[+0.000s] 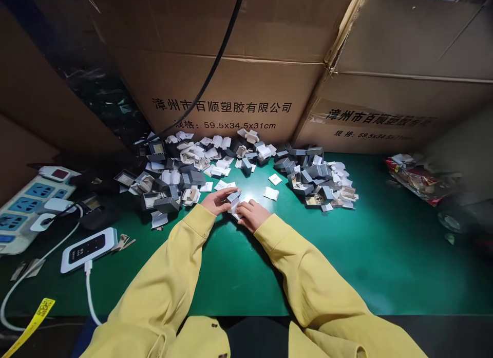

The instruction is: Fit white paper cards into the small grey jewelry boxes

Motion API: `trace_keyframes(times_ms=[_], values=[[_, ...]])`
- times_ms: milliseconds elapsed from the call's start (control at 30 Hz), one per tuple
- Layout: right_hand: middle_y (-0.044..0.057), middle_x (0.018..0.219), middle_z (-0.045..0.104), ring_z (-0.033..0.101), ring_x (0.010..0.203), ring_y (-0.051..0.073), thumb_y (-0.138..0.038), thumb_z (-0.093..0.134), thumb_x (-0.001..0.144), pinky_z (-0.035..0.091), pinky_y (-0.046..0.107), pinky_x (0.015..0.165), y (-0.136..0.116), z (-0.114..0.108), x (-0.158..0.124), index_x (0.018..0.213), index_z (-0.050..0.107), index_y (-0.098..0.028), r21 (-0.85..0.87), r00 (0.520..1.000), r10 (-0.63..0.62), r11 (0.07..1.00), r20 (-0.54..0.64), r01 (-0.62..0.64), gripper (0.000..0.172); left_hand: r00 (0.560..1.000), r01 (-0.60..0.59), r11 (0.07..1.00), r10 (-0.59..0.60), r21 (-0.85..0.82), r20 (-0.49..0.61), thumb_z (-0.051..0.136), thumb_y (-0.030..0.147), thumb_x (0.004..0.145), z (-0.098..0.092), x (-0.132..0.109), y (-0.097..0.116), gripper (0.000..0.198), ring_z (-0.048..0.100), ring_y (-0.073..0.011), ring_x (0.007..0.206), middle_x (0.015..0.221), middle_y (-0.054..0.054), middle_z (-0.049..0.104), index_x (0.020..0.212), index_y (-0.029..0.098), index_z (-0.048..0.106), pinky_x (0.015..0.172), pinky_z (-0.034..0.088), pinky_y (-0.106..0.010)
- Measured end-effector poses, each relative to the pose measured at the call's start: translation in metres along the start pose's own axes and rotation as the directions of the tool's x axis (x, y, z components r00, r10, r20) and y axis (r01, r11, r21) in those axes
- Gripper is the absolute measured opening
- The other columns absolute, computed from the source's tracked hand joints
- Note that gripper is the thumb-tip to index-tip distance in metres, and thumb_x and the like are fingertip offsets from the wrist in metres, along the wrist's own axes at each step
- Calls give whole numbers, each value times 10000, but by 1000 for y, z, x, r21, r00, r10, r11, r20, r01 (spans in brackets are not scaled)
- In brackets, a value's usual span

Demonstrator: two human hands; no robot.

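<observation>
Both my hands meet over the green tabletop (239, 265) around one small grey box (233, 196) with a white paper insert (234, 208). My left hand (217, 201) grips the box from its left side, thumb and fingers against it. From the right, my right hand (252, 214) has bent fingers on the white insert at the box's near part. Fingers cover much of the box. Just beyond lie two loose white paper pieces, one folded (270, 193) and one flat (275, 179).
A heap of small grey boxes and white inserts (192, 157) spreads at back left, another pile (314, 175) at back right. Large cartons (231, 86) stand behind. At left are a power strip (34, 204) and a cabled white device (88, 249). A red plastic packet (414, 178) lies right.
</observation>
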State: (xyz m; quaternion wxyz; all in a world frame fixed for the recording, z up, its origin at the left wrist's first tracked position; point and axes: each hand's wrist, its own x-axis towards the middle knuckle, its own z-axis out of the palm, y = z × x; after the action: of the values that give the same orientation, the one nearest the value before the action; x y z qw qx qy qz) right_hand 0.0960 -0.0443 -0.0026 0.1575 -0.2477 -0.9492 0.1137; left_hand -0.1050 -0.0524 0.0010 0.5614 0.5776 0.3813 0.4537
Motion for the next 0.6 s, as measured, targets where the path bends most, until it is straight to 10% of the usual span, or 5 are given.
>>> trace_keyframes(times_ms=[233, 600], values=[[64, 999, 641, 546, 907, 203, -358, 585, 781, 455, 349, 803, 7, -6, -3, 1028, 578, -196, 266, 921, 253, 948, -295, -175, 295, 984, 90, 996, -89, -4, -153, 801, 276, 500, 7, -1, 8, 867, 503, -231, 1051, 1137, -106, 511, 1284, 249, 431, 816, 485, -345], [78, 1034, 637, 560, 963, 205, -300, 656, 711, 454, 336, 839, 8, 6, 12, 1072, 551, -173, 310, 909, 307, 926, -283, -216, 397, 980, 56, 998, -47, 41, -196, 804, 233, 476, 15, 2, 4, 763, 507, -249, 1064, 1126, -104, 532, 1178, 210, 506, 846, 491, -419]])
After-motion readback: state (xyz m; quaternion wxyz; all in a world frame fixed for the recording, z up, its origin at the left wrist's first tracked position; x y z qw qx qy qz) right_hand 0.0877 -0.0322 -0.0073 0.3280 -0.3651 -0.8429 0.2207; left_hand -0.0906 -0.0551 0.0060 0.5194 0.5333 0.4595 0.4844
